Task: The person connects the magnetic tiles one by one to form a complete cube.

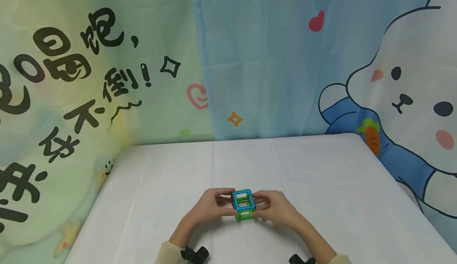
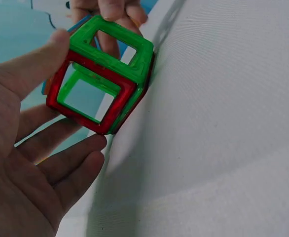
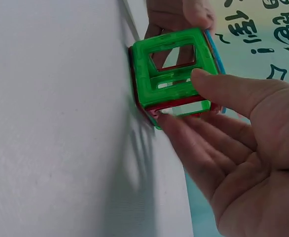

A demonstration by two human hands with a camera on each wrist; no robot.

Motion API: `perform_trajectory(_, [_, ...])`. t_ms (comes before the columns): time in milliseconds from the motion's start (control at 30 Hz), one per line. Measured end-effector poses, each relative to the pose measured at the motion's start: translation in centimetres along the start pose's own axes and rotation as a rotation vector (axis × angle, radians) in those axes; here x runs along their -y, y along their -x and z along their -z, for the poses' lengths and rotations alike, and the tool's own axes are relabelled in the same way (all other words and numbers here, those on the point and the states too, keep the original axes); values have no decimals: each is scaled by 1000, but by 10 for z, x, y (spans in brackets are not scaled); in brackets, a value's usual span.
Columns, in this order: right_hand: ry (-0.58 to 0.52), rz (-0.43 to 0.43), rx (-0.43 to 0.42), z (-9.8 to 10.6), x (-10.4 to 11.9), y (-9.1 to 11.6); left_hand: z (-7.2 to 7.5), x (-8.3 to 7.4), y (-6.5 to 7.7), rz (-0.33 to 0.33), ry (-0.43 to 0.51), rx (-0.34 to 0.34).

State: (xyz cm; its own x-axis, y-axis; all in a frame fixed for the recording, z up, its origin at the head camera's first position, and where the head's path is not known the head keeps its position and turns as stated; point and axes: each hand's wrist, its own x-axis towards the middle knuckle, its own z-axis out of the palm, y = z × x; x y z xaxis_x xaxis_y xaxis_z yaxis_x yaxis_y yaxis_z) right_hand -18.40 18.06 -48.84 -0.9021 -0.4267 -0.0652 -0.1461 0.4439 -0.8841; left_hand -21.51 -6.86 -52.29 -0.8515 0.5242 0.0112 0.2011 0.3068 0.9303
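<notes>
Midway between the two hands is a cube of square magnetic tiles (image 1: 246,209), with open-centred frames in see-through colours. Its blue tile (image 1: 236,201) faces up and a green tile (image 3: 144,74) faces the person. A red tile (image 2: 117,106) forms the side by the left palm. My left hand (image 1: 213,207) holds the cube from the left, thumb at its near upper edge and fingers at the far side and below. From the right, my right hand (image 1: 276,206) grips it with the thumb (image 3: 218,86) on the green tile and a fingertip at the lower red edge.
A white cloth-covered table (image 1: 171,173) lies under the hands, and the cube is close over it. Behind hangs a printed curtain (image 1: 257,77) with lettering, hearts and a cartoon rabbit. Black wrist-worn devices (image 1: 195,255) show at the bottom edge.
</notes>
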Motion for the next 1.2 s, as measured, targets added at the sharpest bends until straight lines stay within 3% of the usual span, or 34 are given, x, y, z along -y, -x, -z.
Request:
perform_trajectory(167, [-3,-7,-41,-3,2,-1,-1,0,2,21,74,21])
perform_trajectory(333, [-10,-1,-50,-7,4,-4,1,-1,3,33,81,15])
perform_trajectory(500, [23,-11,-28,-5,5,-7,5,-3,2,14,40,30])
perform_trajectory(667, [65,18,-12,2,7,-7,9,-5,0,-30,-73,35])
perform_trajectory(800, [72,-20,-28,1,5,-6,10,-4,0,-26,-143,36])
perform_trajectory(1200, [6,11,-78,-9,-3,-10,12,0,-1,0,-117,72])
